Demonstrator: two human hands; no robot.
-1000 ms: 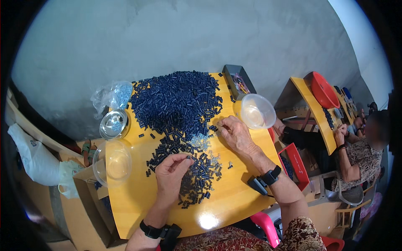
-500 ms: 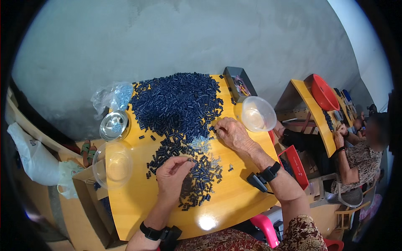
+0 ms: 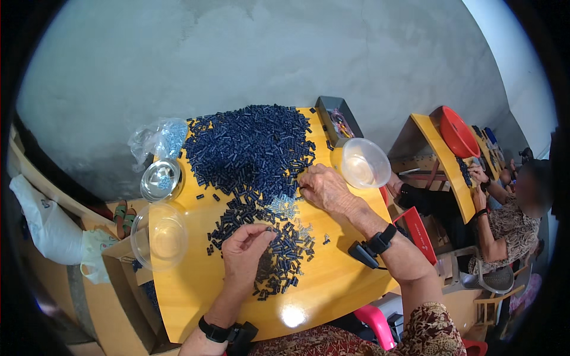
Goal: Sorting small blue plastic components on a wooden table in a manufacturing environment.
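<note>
A heap of small dark blue tube-shaped pieces (image 3: 249,148) covers the far part of the yellow table (image 3: 332,261), and a looser spread of them (image 3: 285,261) trails toward me. Between thumb and forefinger my left hand (image 3: 242,252) pinches one small dark piece (image 3: 270,230) above that spread. My right hand (image 3: 328,190) rests at the heap's right edge with fingers curled in; whatever is at its fingertips is hidden. Small clear pieces (image 3: 285,206) lie in a patch between my hands. A single small piece (image 3: 326,239) sits apart on the right.
Clear round tubs stand at the right (image 3: 366,166) and left (image 3: 159,237). A smaller tub (image 3: 160,180) and a bag of light blue pieces (image 3: 169,139) sit far left. A grey box (image 3: 338,121) is at the far right corner. Another person (image 3: 504,219) works at a neighbouring table.
My right hand has shifted slightly, its fingers now curled in closer against the heap's edge. My left hand stays nearly still with its piece. The neighbouring person's hand has moved.
</note>
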